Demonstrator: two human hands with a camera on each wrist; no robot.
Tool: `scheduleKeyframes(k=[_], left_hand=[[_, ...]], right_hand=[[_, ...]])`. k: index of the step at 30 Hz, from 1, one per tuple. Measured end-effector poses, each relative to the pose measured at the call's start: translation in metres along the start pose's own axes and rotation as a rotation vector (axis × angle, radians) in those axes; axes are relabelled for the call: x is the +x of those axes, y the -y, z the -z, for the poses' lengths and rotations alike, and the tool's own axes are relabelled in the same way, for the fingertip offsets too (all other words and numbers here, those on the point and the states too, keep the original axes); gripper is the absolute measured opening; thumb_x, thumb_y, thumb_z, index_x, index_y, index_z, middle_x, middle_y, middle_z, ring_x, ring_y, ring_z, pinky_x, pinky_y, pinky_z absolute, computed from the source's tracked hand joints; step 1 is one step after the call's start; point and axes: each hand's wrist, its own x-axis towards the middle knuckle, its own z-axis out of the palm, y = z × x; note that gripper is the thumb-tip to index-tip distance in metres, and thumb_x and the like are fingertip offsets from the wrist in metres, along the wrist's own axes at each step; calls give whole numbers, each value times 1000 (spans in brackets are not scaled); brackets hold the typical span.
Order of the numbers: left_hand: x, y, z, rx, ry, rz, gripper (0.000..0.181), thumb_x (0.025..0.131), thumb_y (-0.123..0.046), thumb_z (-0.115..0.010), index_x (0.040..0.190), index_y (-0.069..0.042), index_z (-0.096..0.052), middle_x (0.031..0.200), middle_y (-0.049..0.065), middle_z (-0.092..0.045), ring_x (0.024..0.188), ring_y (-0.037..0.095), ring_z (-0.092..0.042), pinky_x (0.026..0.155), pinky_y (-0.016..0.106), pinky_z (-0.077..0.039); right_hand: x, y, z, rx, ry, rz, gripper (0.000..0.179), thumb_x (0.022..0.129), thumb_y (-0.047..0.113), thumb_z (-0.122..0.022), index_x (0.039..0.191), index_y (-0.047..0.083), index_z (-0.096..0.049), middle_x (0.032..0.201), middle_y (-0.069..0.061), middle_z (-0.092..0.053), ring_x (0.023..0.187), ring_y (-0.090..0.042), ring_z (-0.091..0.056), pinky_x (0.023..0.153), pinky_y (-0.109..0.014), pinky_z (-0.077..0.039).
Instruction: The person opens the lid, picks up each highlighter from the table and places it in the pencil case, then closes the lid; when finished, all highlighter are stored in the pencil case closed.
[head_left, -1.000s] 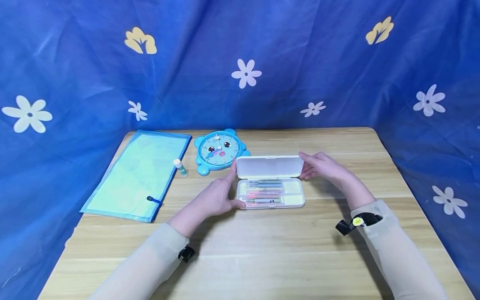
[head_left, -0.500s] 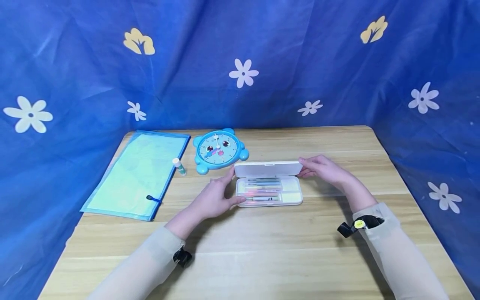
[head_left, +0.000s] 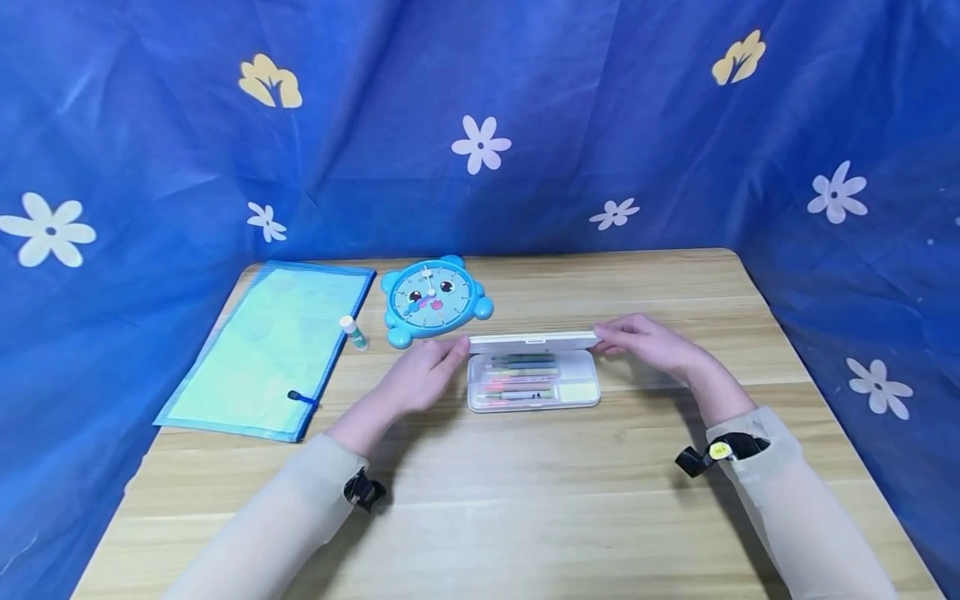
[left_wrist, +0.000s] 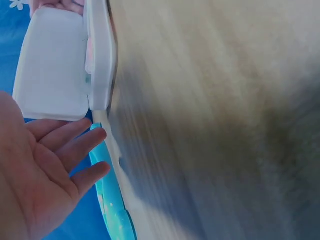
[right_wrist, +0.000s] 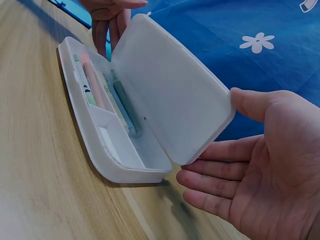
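Observation:
A white pencil case lies on the wooden table with its lid raised. Several pens fill its left side, and a small white item sits in a right-hand compartment. At the lid's right end my right hand pinches the edge, thumb on one side and fingers behind. My left hand is at the lid's left corner. Its fingers look straight and spread in the left wrist view, some at the lid's edge; its thumb is not visible there.
Behind my left hand lies a blue animal-faced toy clock. Left of it stands a small glue stick beside a blue-edged zip folder. A blue flowered cloth hangs behind the table.
The lid has swung forward from leaning back, so its inner face shows narrower. My left thumb has left the case's front edge, and that hand has drawn back to the lid corner.

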Motion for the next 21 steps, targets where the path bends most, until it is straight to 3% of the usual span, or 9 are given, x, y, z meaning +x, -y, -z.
scheduleKeyframes(k=[2, 4, 7, 10, 13, 18, 21], left_hand=[[1, 0, 1, 7, 20, 8, 68, 116, -51, -27, 141, -2, -67, 79, 18, -66, 89, 36, -71, 105, 51, -54], [1, 0, 2, 20, 34, 7, 69, 116, -51, -26, 143, -1, -65, 90, 20, -72, 105, 35, -73, 110, 52, -50], [1, 1, 3, 25, 70, -16, 67, 116, -50, -28, 146, -1, -62, 94, 21, -72, 111, 31, -71, 112, 51, -48], [0, 2, 5, 19, 127, -43, 65, 116, -49, -30, 150, 0, -57, 120, 25, -72, 123, 33, -67, 115, 50, -45], [-3, 3, 6, 25, 180, -62, 66, 115, -51, -31, 156, -2, -49, 155, 17, -53, 141, 33, -52, 118, 49, -41], [-8, 5, 5, 47, 235, -61, 72, 113, -58, -29, 164, -8, -39, 163, 10, -43, 147, 31, -45, 121, 47, -37], [-10, 7, 3, 58, 243, -73, 72, 113, -58, -32, 165, -9, -36, 165, 12, -41, 148, 31, -43, 122, 47, -35]], right_hand=[[-2, -1, 0, -11, 9, -7, 57, 112, 33, -52, 146, -13, -54, 137, -29, -65, 128, -46, -61, 119, -61, -35], [-4, -2, -1, -30, 17, -10, 57, 112, 34, -52, 148, -11, -53, 139, -28, -64, 129, -47, -60, 120, -62, -32], [-6, -2, -2, -68, 24, 8, 54, 112, 33, -54, 148, -7, -56, 144, -25, -62, 134, -45, -57, 121, -62, -31], [-8, -1, -3, -120, 23, 47, 51, 110, 32, -57, 147, -3, -60, 149, -21, -59, 141, -43, -51, 121, -61, -31], [-10, 0, -4, -183, 22, 89, 50, 108, 31, -62, 145, -4, -62, 149, -20, -60, 143, -39, -49, 120, -60, -33], [-13, -2, -8, -248, 33, 132, 53, 106, 28, -68, 146, -5, -59, 139, -17, -67, 130, -32, -62, 113, -57, -45], [-15, -4, -10, -267, 35, 148, 58, 104, 28, -71, 149, -6, -56, 140, -18, -66, 128, -30, -63, 111, -56, -47]])
